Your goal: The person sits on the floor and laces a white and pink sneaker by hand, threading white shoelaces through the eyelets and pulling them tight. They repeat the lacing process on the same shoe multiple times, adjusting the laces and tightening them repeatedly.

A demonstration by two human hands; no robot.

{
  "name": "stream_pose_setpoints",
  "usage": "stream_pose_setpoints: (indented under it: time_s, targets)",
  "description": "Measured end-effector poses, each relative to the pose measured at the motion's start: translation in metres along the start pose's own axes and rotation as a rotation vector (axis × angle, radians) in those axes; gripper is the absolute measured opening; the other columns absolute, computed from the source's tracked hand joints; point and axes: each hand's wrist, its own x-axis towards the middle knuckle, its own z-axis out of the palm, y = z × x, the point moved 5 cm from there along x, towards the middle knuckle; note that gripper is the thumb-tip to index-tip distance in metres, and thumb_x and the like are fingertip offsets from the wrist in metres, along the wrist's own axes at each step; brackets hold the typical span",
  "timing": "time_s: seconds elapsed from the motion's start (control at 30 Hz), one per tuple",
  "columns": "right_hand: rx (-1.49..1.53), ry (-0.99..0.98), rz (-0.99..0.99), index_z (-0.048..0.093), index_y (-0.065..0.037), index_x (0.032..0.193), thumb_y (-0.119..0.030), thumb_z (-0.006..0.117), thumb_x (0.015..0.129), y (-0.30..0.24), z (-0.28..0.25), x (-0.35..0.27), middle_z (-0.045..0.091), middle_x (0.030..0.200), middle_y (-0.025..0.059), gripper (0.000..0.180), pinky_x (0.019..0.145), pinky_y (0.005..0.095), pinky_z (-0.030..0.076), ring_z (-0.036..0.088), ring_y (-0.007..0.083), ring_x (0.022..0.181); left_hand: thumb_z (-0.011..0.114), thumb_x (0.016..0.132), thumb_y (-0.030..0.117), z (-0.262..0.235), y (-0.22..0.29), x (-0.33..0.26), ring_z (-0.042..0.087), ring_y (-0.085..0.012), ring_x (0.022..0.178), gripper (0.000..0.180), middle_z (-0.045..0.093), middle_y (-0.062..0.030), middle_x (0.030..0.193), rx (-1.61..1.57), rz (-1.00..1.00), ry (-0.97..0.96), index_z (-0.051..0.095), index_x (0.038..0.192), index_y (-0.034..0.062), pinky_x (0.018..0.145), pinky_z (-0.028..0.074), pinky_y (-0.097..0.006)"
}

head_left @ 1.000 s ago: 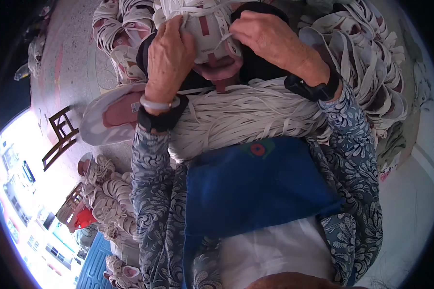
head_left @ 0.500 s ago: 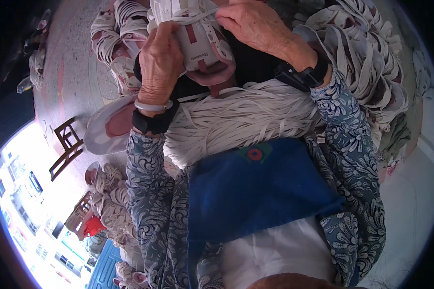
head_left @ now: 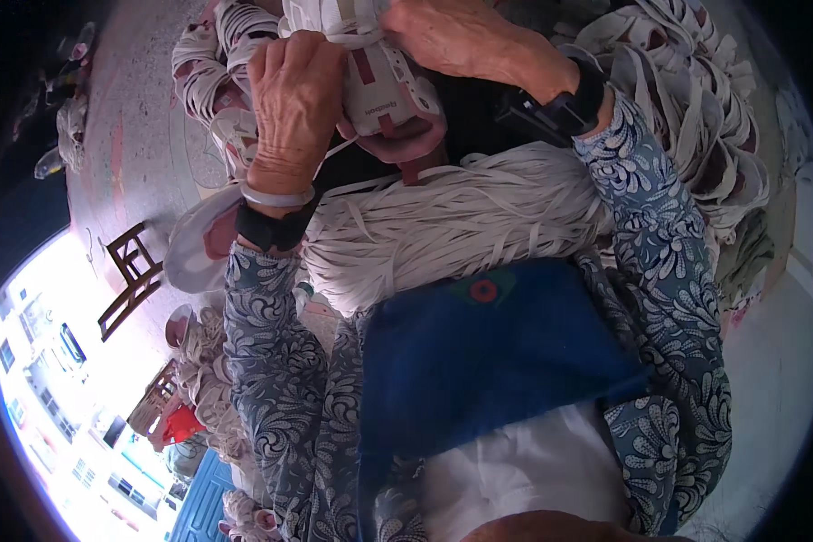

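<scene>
Just behind the left hand [head_left: 295,101] sit a pale bangle [head_left: 278,198] and a black wristband [head_left: 271,232]; behind the right hand [head_left: 447,41], a black strap [head_left: 591,95] with a dark boxy piece [head_left: 535,117]. Farther from the grip come grey-blue sleeves [head_left: 271,361] with white leafy swirls, a blue cloth panel [head_left: 479,379] with a red-and-green emblem [head_left: 484,290], and white fabric [head_left: 533,465].

Left hand [head_left: 294,95] curled closed, knuckles up; right hand [head_left: 443,36] angled inward, apparently pinched, seen from here.
</scene>
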Motion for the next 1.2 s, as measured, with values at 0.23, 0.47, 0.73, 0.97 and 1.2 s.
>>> stream_pose_setpoints:
  time_s: [0.23, 0.47, 0.73, 0.97, 1.2]
  targets:
    - [0.139, 0.373, -0.016, 0.052, 0.002, 0.063, -0.014, 0.057, 0.086, -0.008, -0.018, -0.014, 0.052, 0.066, 0.018, 0.028, 0.058, 0.0444, 0.047, 0.056, 0.0315, 0.063, 0.062, 0.089, 0.011, 0.005, 0.018, -0.026, 0.061, -0.0123, 0.063, 0.01, 0.061, -0.0062, 0.075, -0.681, -0.602, -0.152, 0.059, 0.093, 0.0018, 0.053, 0.047, -0.026]
    - [-0.216, 0.174, 0.087, 0.06, 0.001, 0.087, -0.014, 0.065, 0.076, -0.044, 0.019, -0.039, 0.056, 0.083, 0.0124, 0.02, 0.064, 0.0373, 0.054, 0.062, 0.029, 0.079, 0.063, 0.088, 0.014, 0.018, -0.003, -0.046, 0.053, -0.0113, 0.052, 0.016, 0.06, -0.0072, 0.068, -0.928, -0.909, -0.028, 0.056, 0.092, 0.0004, 0.048, 0.045, -0.026]
    - [-0.938, 0.255, -0.177, 0.054, 0.004, 0.087, -0.012, 0.059, 0.084, -0.029, 0.009, -0.03, 0.055, 0.081, 0.0153, 0.017, 0.08, 0.0431, 0.05, 0.058, 0.0275, 0.09, 0.063, 0.084, 0.01, 0.029, 0.008, -0.033, 0.06, -0.0368, 0.075, 0.016, 0.057, -0.014, 0.086, -0.323, -0.421, 0.08, 0.051, 0.093, 0.0058, 0.059, 0.047, -0.044]
    - [-0.023, 0.258, 0.028, 0.053, 0.006, 0.099, -0.003, 0.061, 0.073, -0.012, 0.013, -0.018, 0.052, 0.085, 0.0181, 0.029, 0.072, 0.0399, 0.053, 0.058, 0.0324, 0.096, 0.062, 0.088, 0.009, 0.027, -0.002, -0.033, 0.06, -0.0327, 0.068, 0.012, 0.059, -0.0162, 0.079, -0.584, -0.442, 0.124, 0.055, 0.092, 0.0008, 0.061, 0.047, -0.037]
    - [0.046, 0.074, 0.018, 0.057, 0.005, 0.099, -0.002, 0.057, 0.077, -0.008, 0.005, -0.012, 0.052, 0.087, 0.0163, 0.023, 0.077, 0.038, 0.048, 0.056, 0.0326, 0.086, 0.065, 0.087, 0.015, 0.011, 0.004, -0.013, 0.057, -0.0128, 0.056, 0.018, 0.063, -0.0088, 0.07, -0.8, -0.746, -0.063, 0.061, 0.093, -0.0018, 0.051, 0.046, -0.028]
